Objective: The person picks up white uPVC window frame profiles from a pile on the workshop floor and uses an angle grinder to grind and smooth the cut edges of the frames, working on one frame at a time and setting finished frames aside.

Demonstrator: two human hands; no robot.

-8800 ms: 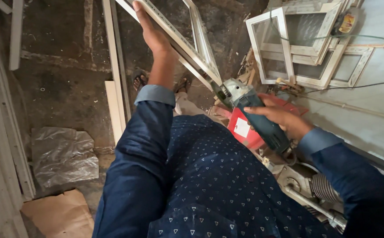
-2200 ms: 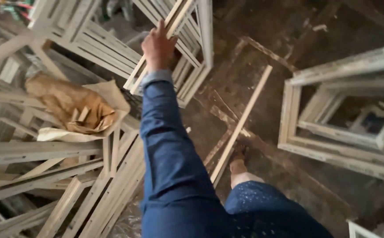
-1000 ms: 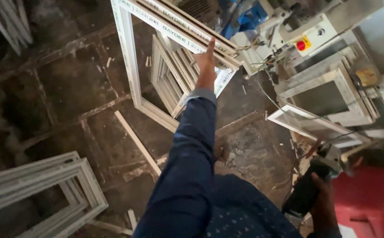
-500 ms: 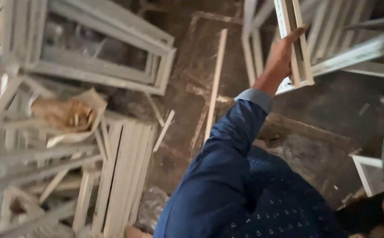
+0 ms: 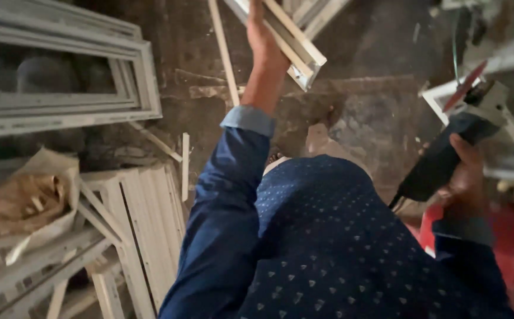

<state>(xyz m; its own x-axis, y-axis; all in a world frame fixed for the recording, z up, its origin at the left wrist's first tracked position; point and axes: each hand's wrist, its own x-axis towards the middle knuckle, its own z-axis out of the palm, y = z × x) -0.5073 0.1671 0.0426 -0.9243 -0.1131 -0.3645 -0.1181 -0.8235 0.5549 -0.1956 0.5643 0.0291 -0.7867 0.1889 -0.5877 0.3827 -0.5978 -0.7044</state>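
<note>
Gripping the pale wooden frame piece (image 5: 295, 44) by its corner, our left hand (image 5: 263, 41) lifts it off the dirt floor (image 5: 375, 118); right hand (image 5: 463, 177) wraps the dark angle grinder (image 5: 446, 153), disc pointed away from us, prob. for safety; stacked pale frames (image 5: 62, 82) lie to the left.

1. Dark, dusty floor (image 5: 363, 112) carries everything.
2. White window frame (image 5: 62, 106) lies flat at its upper left.
3. Stacked white strips (image 5: 144, 230) sit lower left, crumpled sack (image 5: 20, 201) just beside.
4. A loose strip (image 5: 222, 53) lies mid-floor.
</note>
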